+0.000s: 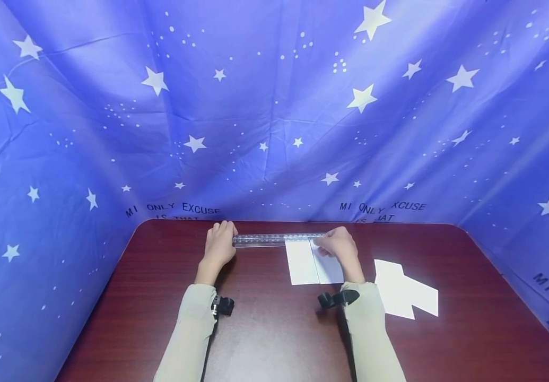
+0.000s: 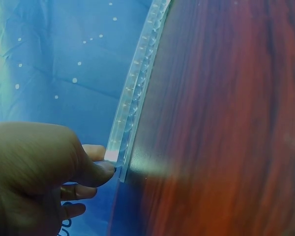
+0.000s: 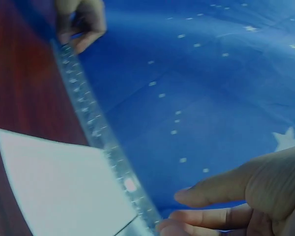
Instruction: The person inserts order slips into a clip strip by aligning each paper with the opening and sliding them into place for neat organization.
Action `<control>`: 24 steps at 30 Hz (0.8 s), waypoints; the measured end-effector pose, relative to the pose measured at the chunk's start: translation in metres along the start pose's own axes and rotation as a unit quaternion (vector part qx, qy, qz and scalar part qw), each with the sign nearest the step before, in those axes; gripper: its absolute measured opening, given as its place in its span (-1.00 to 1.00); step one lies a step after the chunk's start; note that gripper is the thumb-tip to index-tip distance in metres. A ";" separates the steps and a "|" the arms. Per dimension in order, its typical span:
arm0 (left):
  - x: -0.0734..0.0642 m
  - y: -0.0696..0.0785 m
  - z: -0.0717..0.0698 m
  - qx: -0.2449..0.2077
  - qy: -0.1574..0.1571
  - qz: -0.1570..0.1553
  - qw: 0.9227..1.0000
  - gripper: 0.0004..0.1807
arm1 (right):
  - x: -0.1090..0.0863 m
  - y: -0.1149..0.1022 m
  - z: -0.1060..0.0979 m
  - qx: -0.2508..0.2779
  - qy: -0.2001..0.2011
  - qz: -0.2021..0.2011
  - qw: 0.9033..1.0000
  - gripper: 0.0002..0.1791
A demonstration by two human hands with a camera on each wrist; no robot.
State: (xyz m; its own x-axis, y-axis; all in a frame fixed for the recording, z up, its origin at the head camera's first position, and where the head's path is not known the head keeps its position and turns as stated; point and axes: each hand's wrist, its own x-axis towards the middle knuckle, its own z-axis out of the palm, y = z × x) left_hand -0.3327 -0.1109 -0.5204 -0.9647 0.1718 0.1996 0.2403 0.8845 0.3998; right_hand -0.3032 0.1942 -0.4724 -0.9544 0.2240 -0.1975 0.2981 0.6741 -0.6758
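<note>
A clear plastic ruler (image 1: 260, 240) lies crosswise near the far edge of the table. Its left end is pinched between the thumb and fingers of my left hand (image 1: 219, 245), plain in the left wrist view, where the ruler (image 2: 133, 98) runs away from the thumb. At the other end my right hand (image 1: 341, 245) holds the ruler with its fingertips; part of that end is hidden by the hand. Beneath the ruler's right part is a white sheet (image 1: 301, 263), with another white sheet (image 1: 328, 269) beside it across a thin dark line.
Overlapping white paper pieces (image 1: 400, 292) lie to the right of my right forearm. The dark red wooden table (image 1: 264, 329) has rounded far corners. A blue star-patterned curtain (image 1: 255, 106) hangs behind it and along both sides. Black straps circle both wrists.
</note>
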 end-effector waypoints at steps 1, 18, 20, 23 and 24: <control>0.000 0.000 0.001 0.000 0.001 0.002 1.000 -0.61 | -0.001 0.000 -0.002 0.014 0.001 -0.007 1.000 -0.73; 0.000 0.005 0.002 0.006 0.024 0.004 1.000 -0.62 | 0.006 0.008 -0.101 -0.107 -0.027 -0.146 0.983 -0.73; 0.000 0.005 0.002 0.003 0.024 0.004 1.000 -0.62 | 0.009 0.017 -0.111 -0.165 -0.027 -0.184 0.969 -0.77; -0.002 0.004 0.002 0.003 0.016 0.001 1.000 -0.62 | 0.011 0.034 -0.120 -0.221 -0.041 -0.235 0.946 -0.82; -0.002 0.004 0.002 0.003 0.013 0.000 1.000 -0.62 | 0.011 0.041 -0.122 -0.229 -0.051 -0.249 0.940 -0.83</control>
State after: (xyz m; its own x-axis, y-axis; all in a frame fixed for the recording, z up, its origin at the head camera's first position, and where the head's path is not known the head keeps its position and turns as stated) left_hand -0.3299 -0.1070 -0.5211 -0.9612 0.1608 0.2240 0.2403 0.8868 0.3948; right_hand -0.2989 0.3101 -0.4149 -0.9674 -0.2523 -0.0208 -0.2316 0.9151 -0.3302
